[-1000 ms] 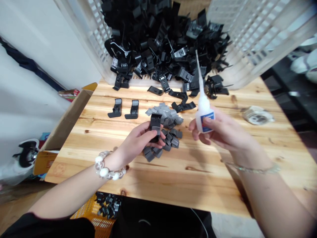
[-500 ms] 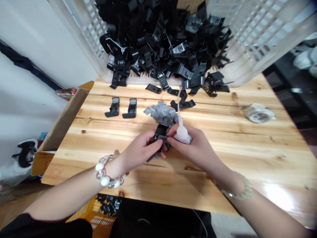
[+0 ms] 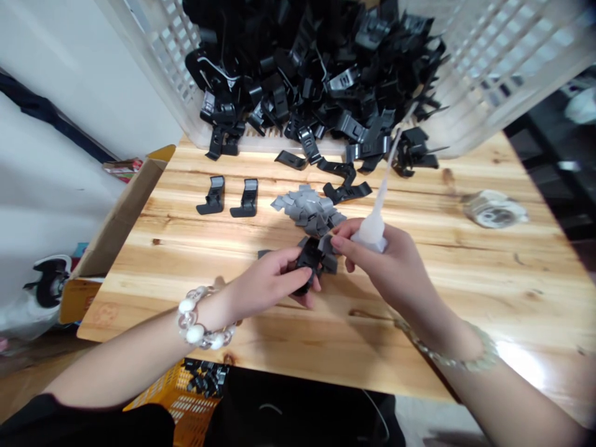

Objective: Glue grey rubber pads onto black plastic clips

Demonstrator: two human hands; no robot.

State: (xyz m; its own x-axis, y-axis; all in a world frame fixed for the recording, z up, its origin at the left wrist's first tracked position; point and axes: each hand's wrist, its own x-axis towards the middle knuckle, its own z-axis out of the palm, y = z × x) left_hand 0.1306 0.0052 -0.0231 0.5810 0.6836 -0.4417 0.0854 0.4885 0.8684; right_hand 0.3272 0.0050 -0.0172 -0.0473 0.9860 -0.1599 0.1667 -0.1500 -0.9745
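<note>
My left hand (image 3: 274, 276) is closed around a black plastic clip (image 3: 309, 253), whose lower part the fingers hide. My right hand (image 3: 388, 254) grips a white dropper bottle (image 3: 372, 228) with a long thin nozzle pointing up and away. Between that hand's thumb and forefinger is a small grey pad (image 3: 328, 243), close against the clip's right side. Just beyond the hands lies a heap of grey pads (image 3: 307, 208). Two black clips, a left one (image 3: 214, 195) and a right one (image 3: 246, 198), lie side by side on the table to the left.
A large white crate (image 3: 460, 118) full of black clips stands at the back, with several spilling onto the wooden table (image 3: 186, 248). A roll of clear tape (image 3: 494, 210) lies at right. Left of the table is a cardboard box (image 3: 123, 214); below is an orange basket (image 3: 186, 413).
My right hand has moved right, slightly away from the clip, and the bottle's nozzle now leans right. The grey pad shows at its fingertips. My left hand keeps hold of the clip.
</note>
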